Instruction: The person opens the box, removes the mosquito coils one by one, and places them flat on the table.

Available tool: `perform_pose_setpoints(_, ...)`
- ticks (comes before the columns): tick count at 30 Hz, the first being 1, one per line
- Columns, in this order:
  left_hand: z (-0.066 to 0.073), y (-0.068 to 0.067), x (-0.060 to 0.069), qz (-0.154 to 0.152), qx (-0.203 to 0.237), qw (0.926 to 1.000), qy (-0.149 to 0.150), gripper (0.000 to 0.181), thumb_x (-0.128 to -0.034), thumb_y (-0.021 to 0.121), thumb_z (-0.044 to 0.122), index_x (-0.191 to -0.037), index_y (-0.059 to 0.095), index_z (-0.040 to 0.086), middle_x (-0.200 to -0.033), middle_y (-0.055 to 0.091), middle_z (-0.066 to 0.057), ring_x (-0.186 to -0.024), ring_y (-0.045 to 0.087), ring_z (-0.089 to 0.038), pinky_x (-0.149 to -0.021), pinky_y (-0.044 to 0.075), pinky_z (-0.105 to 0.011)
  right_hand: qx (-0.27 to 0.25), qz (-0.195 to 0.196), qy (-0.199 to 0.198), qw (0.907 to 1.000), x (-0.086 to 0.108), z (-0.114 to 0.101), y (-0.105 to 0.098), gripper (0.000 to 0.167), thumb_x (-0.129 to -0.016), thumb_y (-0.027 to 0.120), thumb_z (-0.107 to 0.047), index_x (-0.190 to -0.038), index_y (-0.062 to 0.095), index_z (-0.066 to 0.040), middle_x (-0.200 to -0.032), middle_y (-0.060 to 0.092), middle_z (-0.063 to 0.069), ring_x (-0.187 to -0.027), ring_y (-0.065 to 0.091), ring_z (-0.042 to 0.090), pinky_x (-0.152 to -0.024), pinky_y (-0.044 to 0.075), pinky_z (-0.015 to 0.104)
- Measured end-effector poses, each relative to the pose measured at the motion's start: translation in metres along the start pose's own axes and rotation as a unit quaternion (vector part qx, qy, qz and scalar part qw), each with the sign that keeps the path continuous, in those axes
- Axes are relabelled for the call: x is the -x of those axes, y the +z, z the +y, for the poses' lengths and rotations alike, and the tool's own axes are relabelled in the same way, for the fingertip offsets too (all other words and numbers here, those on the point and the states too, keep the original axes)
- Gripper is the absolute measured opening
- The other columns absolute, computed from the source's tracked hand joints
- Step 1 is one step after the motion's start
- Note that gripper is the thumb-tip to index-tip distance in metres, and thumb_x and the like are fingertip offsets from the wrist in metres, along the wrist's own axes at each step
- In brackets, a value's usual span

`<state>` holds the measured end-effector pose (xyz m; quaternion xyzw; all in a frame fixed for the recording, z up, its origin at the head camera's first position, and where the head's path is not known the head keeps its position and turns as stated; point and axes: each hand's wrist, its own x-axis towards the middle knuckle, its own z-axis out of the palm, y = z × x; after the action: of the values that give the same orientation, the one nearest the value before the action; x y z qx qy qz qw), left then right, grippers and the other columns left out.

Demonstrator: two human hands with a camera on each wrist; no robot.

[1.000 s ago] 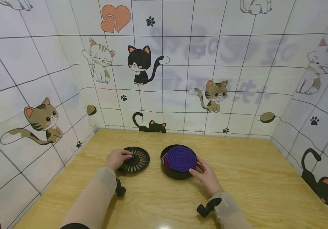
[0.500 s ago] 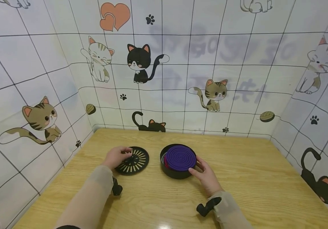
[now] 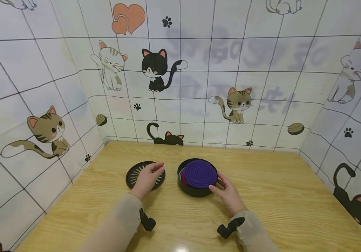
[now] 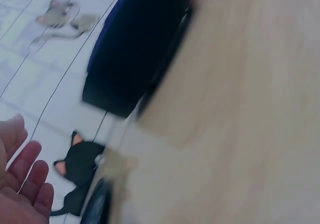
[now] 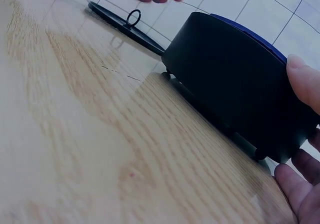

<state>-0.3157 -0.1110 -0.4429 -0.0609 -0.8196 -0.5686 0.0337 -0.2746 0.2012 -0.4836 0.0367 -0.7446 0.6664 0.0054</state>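
Purple spiral mosquito coils (image 3: 200,174) lie in a round black mosquito coil holder (image 3: 194,191), their top standing above its rim. A bit of red (image 3: 184,177) shows beneath them at the left. My right hand (image 3: 229,196) grips the holder's right side, thumb near the rim, and in the right wrist view the fingers (image 5: 292,184) reach its lower edge. My left hand (image 3: 147,180) hovers over the round slotted black lid (image 3: 131,176), holding nothing, its fingers fairly straight. The lid lies flat, and a ring handle (image 5: 133,17) stands up from it in the right wrist view.
The wooden table (image 3: 180,217) meets a wall covering (image 3: 199,105) with cat prints at the back and both sides. Short feet (image 5: 261,154) raise the holder slightly off the table. The lid lies to its left, with a gap between.
My left hand was at the middle of the lid; it has let go and moved right, toward the holder. The lid lies about where it was. My right hand and the holder have stayed put.
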Motion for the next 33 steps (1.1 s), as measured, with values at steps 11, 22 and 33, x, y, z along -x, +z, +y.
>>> perform_pose_setpoints(11, -0.012, 0.052, 0.008, -0.090, 0.107, 0.9902, 0.000, 0.073, -0.0946, 0.063, 0.031, -0.152, 0.024, 0.007, -0.154, 0.025, -0.015, -0.136, 0.032, -0.036, -0.107, 0.035, -0.052, -0.004, -0.003, 0.010, 0.9999, 0.000, 0.006, 0.000, 0.085, -0.086, 0.074, -0.031, -0.153, 0.025, -0.013, -0.152, 0.030, 0.017, -0.139, 0.029, 0.034, -0.108, 0.034, 0.049)
perform_pose_setpoints(22, -0.023, 0.072, 0.007, -0.146, 0.128, 0.9809, -0.009, 0.098, -0.0849, 0.074, 0.037, -0.156, 0.010, 0.018, -0.159, 0.013, -0.011, -0.145, 0.013, -0.030, -0.117, 0.016, -0.043, -0.002, -0.001, 0.015, 0.9999, 0.001, 0.006, -0.002, 0.085, -0.085, 0.074, -0.031, -0.153, 0.025, -0.013, -0.151, 0.031, 0.018, -0.139, 0.030, 0.036, -0.109, 0.032, 0.051)
perform_pose_setpoints(33, -0.023, 0.070, 0.009, -0.143, 0.085, 0.9861, 0.010, 0.096, -0.0854, 0.072, 0.042, -0.156, 0.010, 0.021, -0.159, 0.014, -0.007, -0.144, 0.018, -0.030, -0.115, 0.021, -0.046, -0.001, -0.015, 0.005, 0.9999, -0.003, 0.004, -0.001, 0.086, -0.087, 0.073, -0.030, -0.154, 0.022, -0.013, -0.154, 0.026, 0.015, -0.141, 0.025, 0.034, -0.110, 0.030, 0.052)
